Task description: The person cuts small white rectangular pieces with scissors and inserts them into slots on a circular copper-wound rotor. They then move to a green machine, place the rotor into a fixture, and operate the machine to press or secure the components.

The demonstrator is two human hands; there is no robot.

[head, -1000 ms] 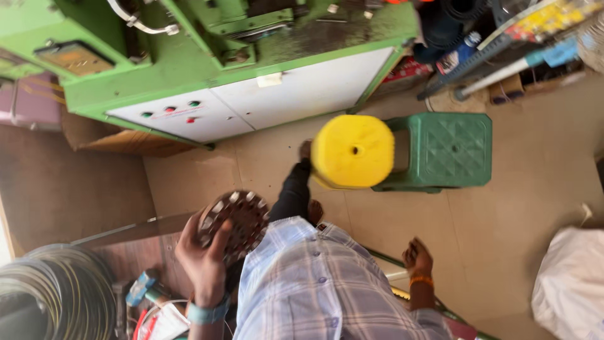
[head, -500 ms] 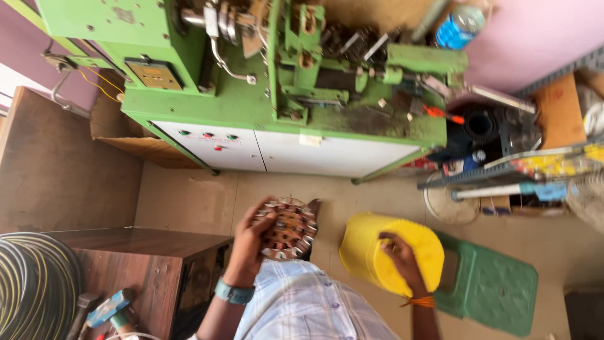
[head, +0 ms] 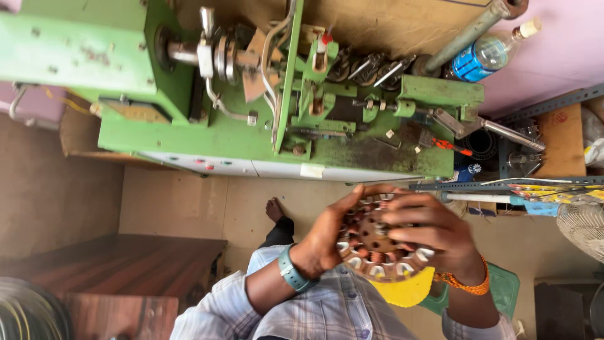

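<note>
A round slotted metal stator core (head: 371, 252), rusty brown with pale slot liners, sits in front of my chest between both hands. My left hand (head: 327, 236), with a teal band on its wrist, grips the core's left edge. My right hand (head: 431, 233), wearing an orange bead bracelet, lies over the core's right side with fingers across its face. Straight ahead stands a green winding machine (head: 251, 94) with a spindle, levers and guide parts.
A yellow round stool top (head: 406, 291) and a green plastic stool (head: 503, 289) are below my hands. A wooden table (head: 113, 264) and a wire coil (head: 25, 311) are at left. A plastic bottle (head: 487, 53), metal shelving (head: 535, 182) and a fan guard (head: 582, 226) are at right.
My right hand left the yellow stool top and joined the left on the stator core, which rose toward the machine. The view tilted up onto the machine.
</note>
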